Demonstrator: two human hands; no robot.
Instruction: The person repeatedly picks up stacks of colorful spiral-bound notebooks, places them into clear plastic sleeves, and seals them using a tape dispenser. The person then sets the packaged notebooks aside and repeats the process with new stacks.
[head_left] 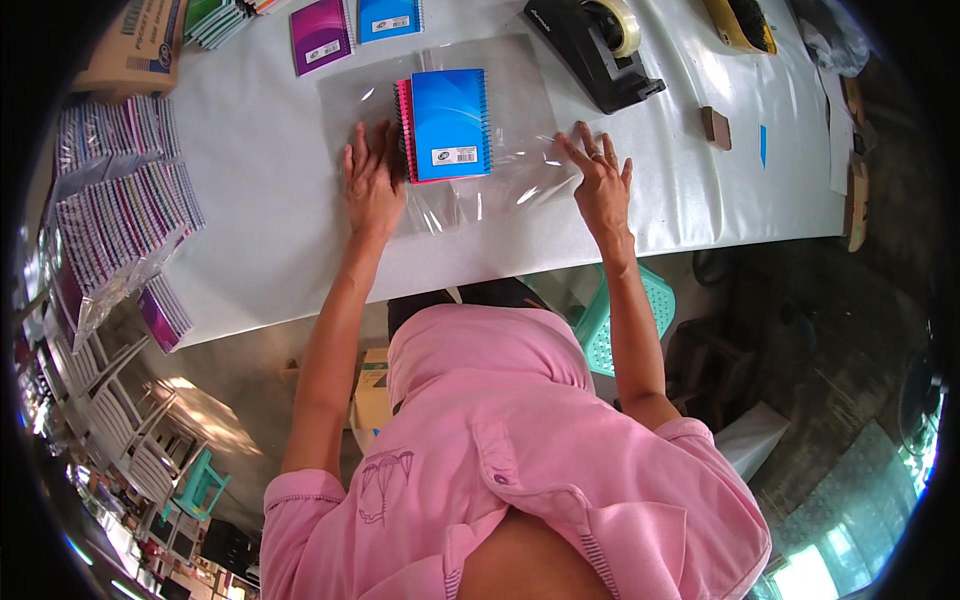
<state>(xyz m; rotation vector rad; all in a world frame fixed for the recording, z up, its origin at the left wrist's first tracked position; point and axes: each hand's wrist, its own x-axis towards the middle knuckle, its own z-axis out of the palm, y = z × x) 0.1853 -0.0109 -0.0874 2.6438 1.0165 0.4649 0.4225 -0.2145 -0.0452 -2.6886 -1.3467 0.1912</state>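
A blue spiral notebook lies on a red-covered spiral notebook, of which only the left and lower edges show. Both rest on a clear plastic sheet spread over the white-covered table. My left hand is open, fingers stretched out on the sheet just left of the notebooks. On the other side, my right hand is open too, its fingers spread at the sheet's right edge. Neither hand holds anything.
Beyond the sheet lie a purple notebook and another blue notebook. A black tape dispenser stands at the far right, with a small brown block nearby. Stacked notebooks in plastic and a cardboard box occupy the left side.
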